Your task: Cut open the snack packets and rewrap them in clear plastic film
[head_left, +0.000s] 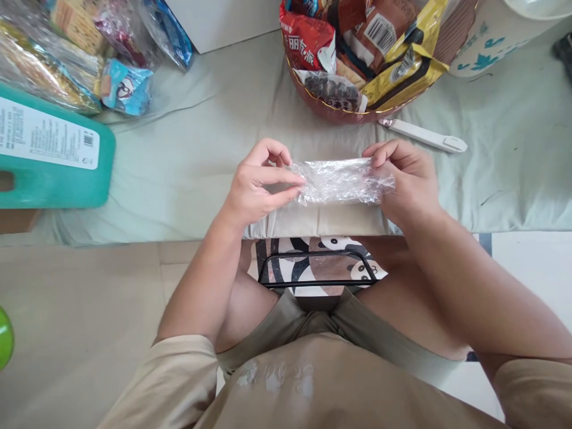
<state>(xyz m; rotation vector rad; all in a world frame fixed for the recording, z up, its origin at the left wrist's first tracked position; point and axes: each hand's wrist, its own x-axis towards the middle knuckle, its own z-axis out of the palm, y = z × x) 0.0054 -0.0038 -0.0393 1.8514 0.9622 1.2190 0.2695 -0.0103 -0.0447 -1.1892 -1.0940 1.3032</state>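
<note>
Spanning the centre of the frame, a crinkled clear plastic wrapper (pixel 339 182) runs from hand to hand! The left hand (pixel 266 182) pinches its left end, thumb and fingertips closed on the film, and the right hand (pixel 409 179) clamps the other end. Up at top right of centre, here's the bowl (pixel 330 112) piled with packaged snacks, a white-handled tool (pixel 426 136) lying just below it. Over at left, a teal container (pixel 89 190), with a blue packet (pixel 127 86) just above, upper left!
</note>
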